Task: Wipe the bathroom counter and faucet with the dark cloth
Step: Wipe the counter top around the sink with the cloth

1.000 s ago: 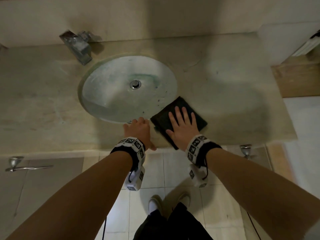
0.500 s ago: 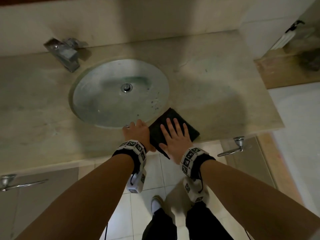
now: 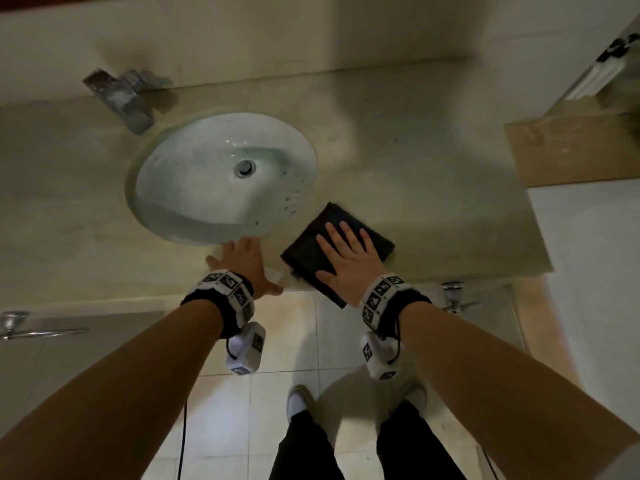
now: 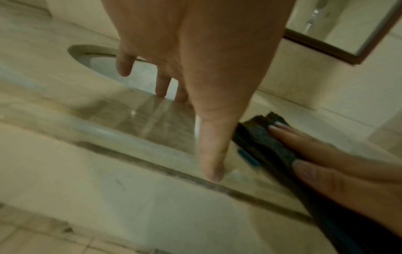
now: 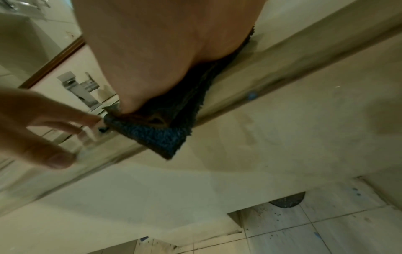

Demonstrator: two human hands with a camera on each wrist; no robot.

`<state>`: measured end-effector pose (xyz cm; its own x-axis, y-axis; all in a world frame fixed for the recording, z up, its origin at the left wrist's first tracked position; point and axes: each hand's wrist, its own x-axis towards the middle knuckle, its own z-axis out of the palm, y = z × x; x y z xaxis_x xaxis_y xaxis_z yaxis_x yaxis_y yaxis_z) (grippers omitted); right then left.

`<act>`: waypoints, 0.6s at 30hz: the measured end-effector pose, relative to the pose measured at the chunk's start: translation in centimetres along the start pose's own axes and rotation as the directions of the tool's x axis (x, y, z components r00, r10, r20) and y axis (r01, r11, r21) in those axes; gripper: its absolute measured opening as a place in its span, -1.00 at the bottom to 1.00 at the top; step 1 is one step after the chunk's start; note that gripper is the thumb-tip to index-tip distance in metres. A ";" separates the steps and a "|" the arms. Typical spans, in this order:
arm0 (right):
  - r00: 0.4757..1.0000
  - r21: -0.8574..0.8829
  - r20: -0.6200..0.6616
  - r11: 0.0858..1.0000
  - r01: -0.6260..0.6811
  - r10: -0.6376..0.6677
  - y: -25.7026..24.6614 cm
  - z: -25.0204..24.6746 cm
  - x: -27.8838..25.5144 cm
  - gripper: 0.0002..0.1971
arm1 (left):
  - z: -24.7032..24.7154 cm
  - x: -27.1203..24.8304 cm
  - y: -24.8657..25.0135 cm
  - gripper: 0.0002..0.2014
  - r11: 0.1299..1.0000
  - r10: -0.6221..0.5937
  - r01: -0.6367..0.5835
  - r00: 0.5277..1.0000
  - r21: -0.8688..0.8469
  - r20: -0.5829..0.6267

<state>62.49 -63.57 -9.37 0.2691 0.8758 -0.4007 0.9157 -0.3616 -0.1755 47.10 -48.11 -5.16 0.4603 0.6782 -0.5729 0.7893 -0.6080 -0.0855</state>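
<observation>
A folded dark cloth (image 3: 311,244) (image 4: 267,142) (image 5: 156,135) lies on the beige stone counter (image 3: 433,188) at its front edge, right of the sink, one corner hanging over the edge. My right hand (image 3: 349,258) presses flat on it with straight, spread fingers (image 4: 309,142). Just left of it, my left hand (image 3: 244,261) (image 4: 191,86) rests on the counter's front edge by the basin rim, fingers straight, thumb (image 4: 211,154) near the edge. The metal faucet (image 3: 121,98) (image 5: 85,89) stands at the back left of the sink.
The oval white sink (image 3: 221,178) is sunk in the counter, drain (image 3: 245,168) in the middle. A framed mirror (image 4: 339,31) hangs behind. A wooden ledge (image 3: 571,150) adjoins at right. Metal cabinet handles (image 3: 31,327) sit below the counter; tiled floor (image 3: 298,341) underneath.
My right hand has slid the cloth a little to the right, away from my left hand, which stays on the counter edge. The head view has shifted.
</observation>
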 end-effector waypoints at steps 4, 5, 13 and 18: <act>0.997 0.007 -0.025 0.998 -0.068 0.068 7.0 0.1 -2.8 -0.27 | 0.2 -0.9 5.8 0.06 0.995 -0.030 0.024 0.998 -0.099 -0.062; 0.996 0.014 -0.033 0.996 -0.088 0.088 9.0 0.2 -3.6 -0.28 | 0.3 -1.0 7.5 0.01 0.995 -0.016 0.007 0.996 -0.101 -0.089; 0.934 0.081 -0.042 0.933 -0.350 0.354 24.1 0.4 -10.5 -0.28 | -0.6 0.2 14.9 -0.19 0.988 -0.100 0.085 0.989 -0.132 -0.107; 0.902 0.130 -0.022 0.896 -0.425 0.432 26.8 0.2 -11.3 -0.28 | -1.0 -0.2 15.1 -0.23 0.991 -0.110 0.101 0.988 -0.087 -0.109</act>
<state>83.92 -83.24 -9.76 0.6443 0.6407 -0.4177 0.6666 -0.7381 -0.1040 59.31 -56.98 -5.49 0.4117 0.7819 -0.4681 0.8642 -0.4980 -0.0718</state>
